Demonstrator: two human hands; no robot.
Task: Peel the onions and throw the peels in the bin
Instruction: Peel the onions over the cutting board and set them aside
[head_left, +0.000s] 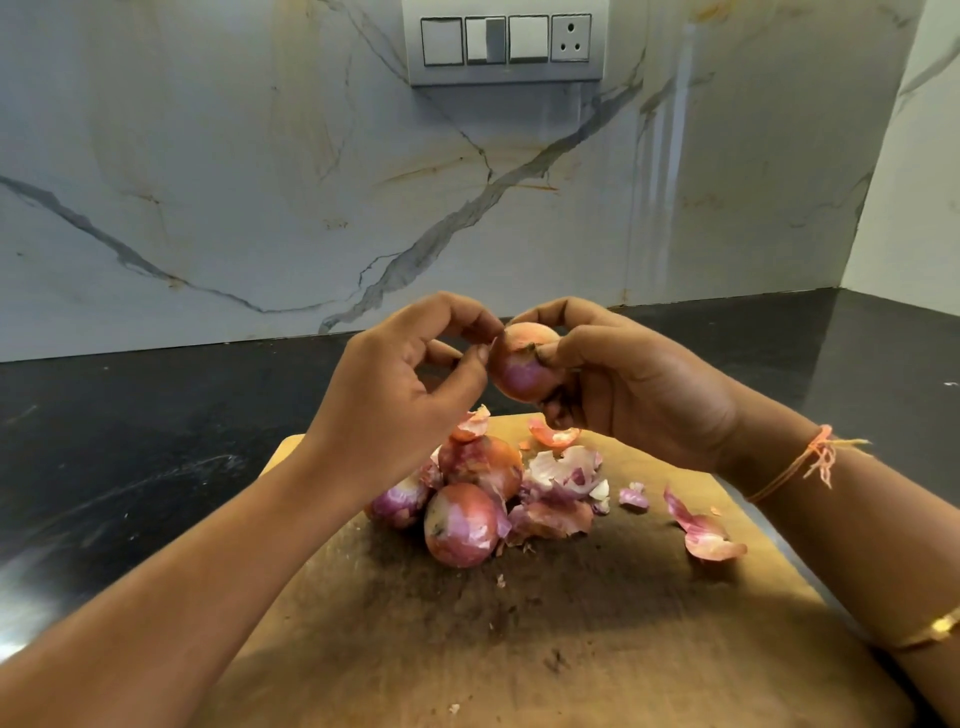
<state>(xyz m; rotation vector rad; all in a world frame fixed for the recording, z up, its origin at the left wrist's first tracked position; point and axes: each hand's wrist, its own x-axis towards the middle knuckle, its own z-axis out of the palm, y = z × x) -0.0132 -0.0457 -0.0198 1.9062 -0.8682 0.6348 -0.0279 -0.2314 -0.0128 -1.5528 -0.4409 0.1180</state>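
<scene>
two hands meet above a worn wooden cutting board (597, 623), and the small round red onion (519, 374) hangs between them, clear of the board. the right hand (634, 384) is the carrier: its fingers curl round the onion from the right and below, with the thumb on top near the dark stem end, which faces up toward the camera. the left hand (400, 384) comes in from the left, fingers arched, and its thumb and forefinger are closed narrowly on what looks like a loose flap of skin (493, 349) at the onion's left flank. the peel would likely have to be drawn leftward, away from the right hand. three more red onions (460, 525) and scattered pink-purple peels (563, 467) lie on the board beneath. no bin is in view.
</scene>
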